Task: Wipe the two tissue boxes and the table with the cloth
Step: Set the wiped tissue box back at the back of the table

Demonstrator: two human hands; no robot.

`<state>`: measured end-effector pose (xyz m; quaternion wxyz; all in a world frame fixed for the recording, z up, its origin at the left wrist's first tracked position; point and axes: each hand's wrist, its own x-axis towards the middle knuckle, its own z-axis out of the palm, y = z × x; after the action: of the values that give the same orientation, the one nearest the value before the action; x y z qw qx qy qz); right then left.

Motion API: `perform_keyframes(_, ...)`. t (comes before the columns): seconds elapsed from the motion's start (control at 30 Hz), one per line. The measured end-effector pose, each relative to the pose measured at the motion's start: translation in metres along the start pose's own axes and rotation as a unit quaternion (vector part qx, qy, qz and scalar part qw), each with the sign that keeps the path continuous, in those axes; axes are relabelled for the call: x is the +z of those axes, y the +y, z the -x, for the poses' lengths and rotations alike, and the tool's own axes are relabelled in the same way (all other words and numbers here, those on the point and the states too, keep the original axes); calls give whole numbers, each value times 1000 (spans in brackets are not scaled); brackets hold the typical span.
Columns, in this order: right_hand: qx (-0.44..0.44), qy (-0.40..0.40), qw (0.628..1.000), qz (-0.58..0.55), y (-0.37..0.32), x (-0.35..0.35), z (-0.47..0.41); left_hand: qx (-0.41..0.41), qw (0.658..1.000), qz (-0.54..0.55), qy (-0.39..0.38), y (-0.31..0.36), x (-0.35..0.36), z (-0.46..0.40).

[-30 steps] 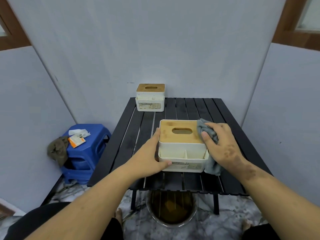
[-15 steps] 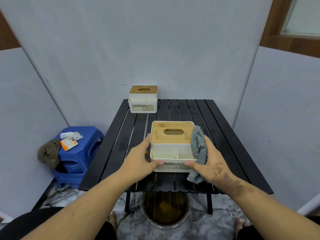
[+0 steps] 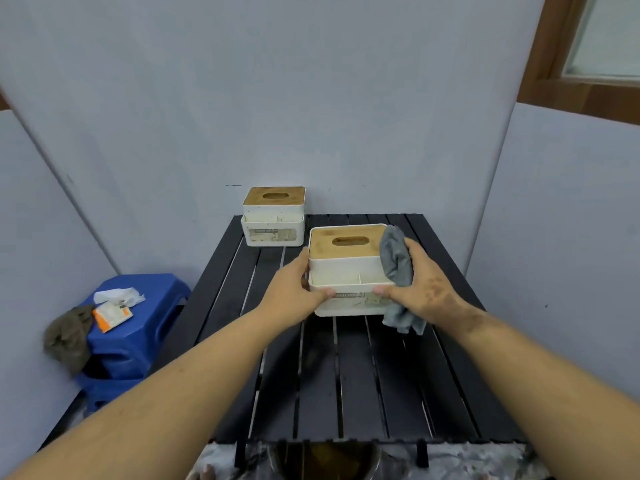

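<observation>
A white tissue box with a wooden lid [image 3: 346, 268] is held between both hands above the far half of the black slatted table [image 3: 346, 382]. My left hand [image 3: 294, 289] grips its left side, thumb on the front. My right hand [image 3: 420, 289] grips its right side with the grey cloth [image 3: 396, 265] pressed between palm and box; the cloth's end hangs below. A second white tissue box with a wooden lid [image 3: 273, 220] stands at the table's far left corner, close behind the held one.
Grey partition walls close in the table on three sides. A blue plastic stool [image 3: 138, 327] at the left carries paper scraps, an orange packet and a brown rag. A round metal bin [image 3: 329, 462] sits under the table's near edge.
Both hands have carried the near tissue box away from me, from the table's near part toward the far box. The right hand shifted from wiping the lid to gripping the side with the cloth.
</observation>
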<state>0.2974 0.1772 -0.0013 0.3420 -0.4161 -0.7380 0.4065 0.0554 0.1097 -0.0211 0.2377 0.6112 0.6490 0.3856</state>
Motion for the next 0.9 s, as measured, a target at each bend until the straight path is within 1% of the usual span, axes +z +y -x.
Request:
perform_keyframes(0.23, -7, 42, 999, -2, 45, -16, -106, 6, 1000, 11, 21, -12, 23, -111)
perform_keyframes(0.43, -17, 67, 997, -21, 82, -18, -170, -1, 999, 6, 45, -36, 39, -184)
perform_keyframes(0.67, -27, 60, 998, -7, 100, -20, -205, -7, 998, 12, 64, -52, 49, -215)
perform_keyframes(0.9, -30, 60, 998, -10, 104, -19, -213, -23, 998, 8, 64, -55, 53, -223)
